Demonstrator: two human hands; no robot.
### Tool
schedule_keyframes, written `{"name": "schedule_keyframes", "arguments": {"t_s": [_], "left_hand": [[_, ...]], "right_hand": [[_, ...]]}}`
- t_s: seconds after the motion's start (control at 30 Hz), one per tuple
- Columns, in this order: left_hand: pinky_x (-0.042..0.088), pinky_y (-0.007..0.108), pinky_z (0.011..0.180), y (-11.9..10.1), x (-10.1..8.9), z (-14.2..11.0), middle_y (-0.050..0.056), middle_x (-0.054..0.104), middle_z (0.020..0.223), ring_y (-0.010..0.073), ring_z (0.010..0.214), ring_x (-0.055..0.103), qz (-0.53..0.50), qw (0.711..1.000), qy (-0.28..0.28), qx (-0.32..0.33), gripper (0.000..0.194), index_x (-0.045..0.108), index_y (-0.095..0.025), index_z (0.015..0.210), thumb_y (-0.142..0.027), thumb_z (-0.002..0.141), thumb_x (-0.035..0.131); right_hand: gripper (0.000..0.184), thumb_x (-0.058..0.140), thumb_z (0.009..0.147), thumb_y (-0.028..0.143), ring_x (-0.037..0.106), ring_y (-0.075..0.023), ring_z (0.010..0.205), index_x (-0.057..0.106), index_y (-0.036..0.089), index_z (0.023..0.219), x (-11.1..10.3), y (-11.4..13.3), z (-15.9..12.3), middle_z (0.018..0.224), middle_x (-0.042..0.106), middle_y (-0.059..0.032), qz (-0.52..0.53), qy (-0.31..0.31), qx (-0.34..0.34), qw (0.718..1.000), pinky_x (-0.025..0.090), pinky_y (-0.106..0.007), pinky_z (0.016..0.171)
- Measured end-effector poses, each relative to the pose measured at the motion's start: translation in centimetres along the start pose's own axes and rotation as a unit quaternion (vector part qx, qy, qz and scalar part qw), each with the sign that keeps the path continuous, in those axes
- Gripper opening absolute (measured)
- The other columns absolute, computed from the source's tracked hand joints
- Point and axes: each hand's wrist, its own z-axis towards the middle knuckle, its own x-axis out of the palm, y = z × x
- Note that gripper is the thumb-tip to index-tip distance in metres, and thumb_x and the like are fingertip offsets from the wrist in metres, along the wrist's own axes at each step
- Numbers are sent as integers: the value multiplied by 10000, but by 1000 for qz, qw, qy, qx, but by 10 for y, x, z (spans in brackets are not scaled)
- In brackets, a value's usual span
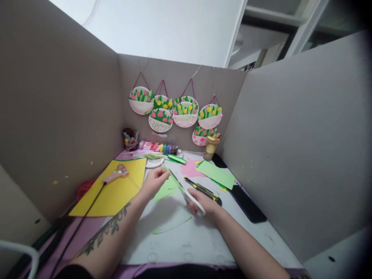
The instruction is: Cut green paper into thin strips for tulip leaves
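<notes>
My left hand (154, 182) is closed in a pinch on a light green paper piece (165, 188) held just above the white cutting mat (186, 240). My right hand (203, 203) grips white-handled scissors (186, 192), whose blades point up and left into the green paper. A thin curved green paper strip (171, 226) lies on the mat below the two hands. My left forearm carries a dark tattoo.
A yellow sheet (116, 193) with a pink glue gun (116, 173) lies at left. Green sheets (216, 173), pink paper (190, 168), a yellow-black cutter (203, 190) and a black slab (247, 203) lie at right. Paint pots (162, 148), a bottle (211, 146) and hanging plate crafts (174, 110) stand behind; cardboard walls enclose.
</notes>
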Motion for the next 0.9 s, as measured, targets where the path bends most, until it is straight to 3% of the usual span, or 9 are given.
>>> {"name": "schedule_keyframes", "arguments": {"t_s": [0.43,0.6,0.9], "left_hand": [[234,195,452,2,0,-1,-77,368,503,59,468,294,11,999,31,-4,241,448,-169,613,-347,715,575],[231,195,447,2,1,-1,-81,359,495,60,461,289,14,999,40,-11,239,440,-174,618,-349,716,570],[217,191,431,1,0,1,-84,352,476,58,442,281,19,999,30,-30,249,462,-173,619,-379,702,574]], "right_hand": [[197,516,563,126,444,-64,438,453,195,736,-1,4,-2,578,498,66,8,5,13,1000,308,-158,381],[185,530,575,129,441,-60,439,450,196,727,-2,0,-1,582,500,66,-2,3,-14,1000,304,-156,377],[176,539,583,135,420,-61,416,438,198,713,-3,1,-2,549,482,77,-1,1,-9,1000,292,-163,359]]}}
